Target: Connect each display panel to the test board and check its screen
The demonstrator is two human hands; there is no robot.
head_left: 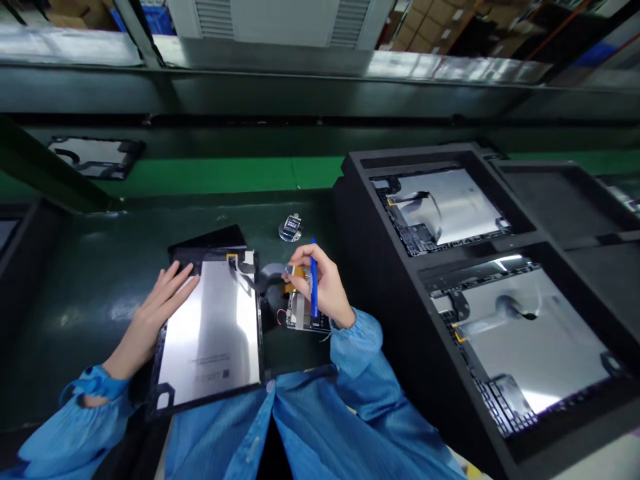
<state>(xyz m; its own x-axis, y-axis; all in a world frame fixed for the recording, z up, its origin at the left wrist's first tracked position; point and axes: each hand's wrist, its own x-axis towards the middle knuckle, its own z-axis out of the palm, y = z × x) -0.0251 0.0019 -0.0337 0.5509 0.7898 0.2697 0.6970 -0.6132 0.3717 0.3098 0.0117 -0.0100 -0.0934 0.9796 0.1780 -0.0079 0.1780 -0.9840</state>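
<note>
A tablet screen panel (215,320) with a silvery back lies in front of me, its near edge against my clothing. My left hand (163,300) rests flat on its left side, fingers stretched out. From the panel's upper right runs a grey ribbon cable (271,269). My right hand (323,283) pinches the cable's end above a circuit board (300,313), beside an orange flex strip (293,283). A slim blue stick (314,280) is also held in that hand, upright along the fingers. Whether the cable touches the board's connector is hidden by my fingers.
Right of me stands a black foam tray (420,267) with screen panels in its compartments. A metal tally counter (291,228) lies beyond my right hand. A dark flat panel (215,239) sits behind my screen panel. Another panel (97,157) lies at the far left.
</note>
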